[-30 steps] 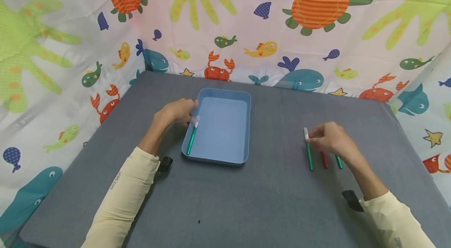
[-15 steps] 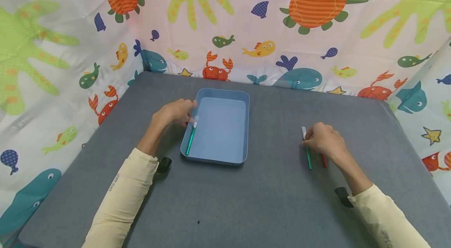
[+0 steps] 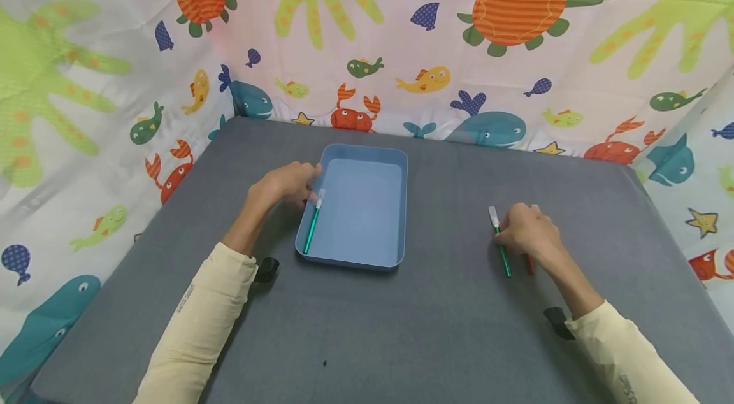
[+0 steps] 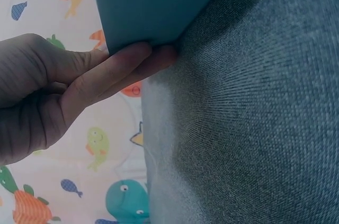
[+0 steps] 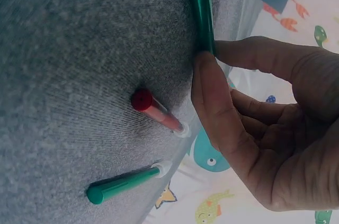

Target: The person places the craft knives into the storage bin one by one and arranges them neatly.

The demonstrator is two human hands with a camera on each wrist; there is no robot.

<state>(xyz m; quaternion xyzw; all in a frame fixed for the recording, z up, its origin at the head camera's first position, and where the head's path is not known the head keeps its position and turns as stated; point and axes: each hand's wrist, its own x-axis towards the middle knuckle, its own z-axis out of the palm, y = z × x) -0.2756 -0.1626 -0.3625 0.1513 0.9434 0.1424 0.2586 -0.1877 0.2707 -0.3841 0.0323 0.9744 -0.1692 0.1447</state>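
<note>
Left hand (image 3: 287, 183): pinches blue tray (image 3: 364, 219) by its left wall
Right hand (image 3: 529, 229): pinches green pen (image 3: 504, 260), well right of tray
Tabletop (image 3: 436, 327): red pen (image 5: 157, 111), second green pen (image 5: 124, 186)
In tray: third green pen (image 3: 311, 230)

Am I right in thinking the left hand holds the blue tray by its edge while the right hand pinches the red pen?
Not quite: the right hand pinches a green pen, while the red pen lies apart from it, as the right wrist view shows. The left hand does hold the blue tray by its edge.
</note>
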